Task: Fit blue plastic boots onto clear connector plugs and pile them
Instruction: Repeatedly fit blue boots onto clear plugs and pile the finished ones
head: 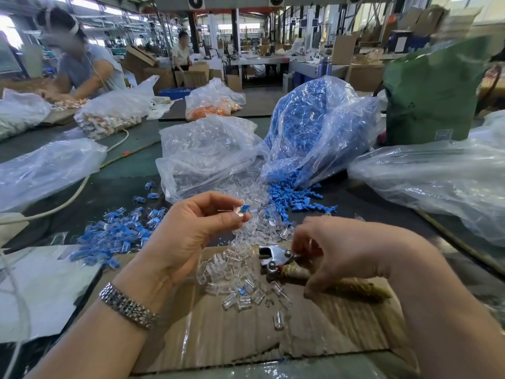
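- Blue boot (245, 207) sat on a clear plug (238, 212), pinched at your left hand's (191, 231) fingertips, mid-frame.
- Your right hand (341, 250) curled its fingers over the pliers (276, 259) on the cardboard (246, 337), lower centre; whether it gripped them, I could not tell.
- Both parts looked light, stiff and slick; pinching the plug's flat sides seemed safest.
- Finished pile (117, 233) lay at left.

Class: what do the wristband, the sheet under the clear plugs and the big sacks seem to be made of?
Wristband: probably polished metal, shiny linked segments. Sheet: corrugated cardboard, brown and ribbed, apparently under glossy film. Sacks: thin clear plastic film, crinkled and see-through.
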A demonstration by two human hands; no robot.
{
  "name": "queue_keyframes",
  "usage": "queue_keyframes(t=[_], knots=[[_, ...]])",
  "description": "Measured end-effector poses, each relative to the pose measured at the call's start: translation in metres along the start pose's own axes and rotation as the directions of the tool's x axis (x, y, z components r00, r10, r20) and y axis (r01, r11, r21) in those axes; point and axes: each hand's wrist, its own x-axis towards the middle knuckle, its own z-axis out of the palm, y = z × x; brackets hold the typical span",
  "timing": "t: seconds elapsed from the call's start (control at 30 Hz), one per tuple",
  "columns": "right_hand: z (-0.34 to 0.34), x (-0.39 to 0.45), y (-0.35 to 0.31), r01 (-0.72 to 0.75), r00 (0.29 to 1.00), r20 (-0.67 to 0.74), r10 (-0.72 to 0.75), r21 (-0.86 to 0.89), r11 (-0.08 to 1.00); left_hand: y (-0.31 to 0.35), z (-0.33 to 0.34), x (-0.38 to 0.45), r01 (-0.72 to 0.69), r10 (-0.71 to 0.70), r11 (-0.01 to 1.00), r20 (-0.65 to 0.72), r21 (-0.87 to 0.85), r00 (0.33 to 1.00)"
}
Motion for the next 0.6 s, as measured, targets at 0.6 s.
queue_keyframes(t=[0.6], knots=[[-0.008, -0.004, -0.011, 0.142, 0.973, -0.225, -0.059, 0.373, 0.917, -0.001, 0.011, 0.000, -0.132, 0.132, 0.991, -0.006, -0.028, 0.991]])
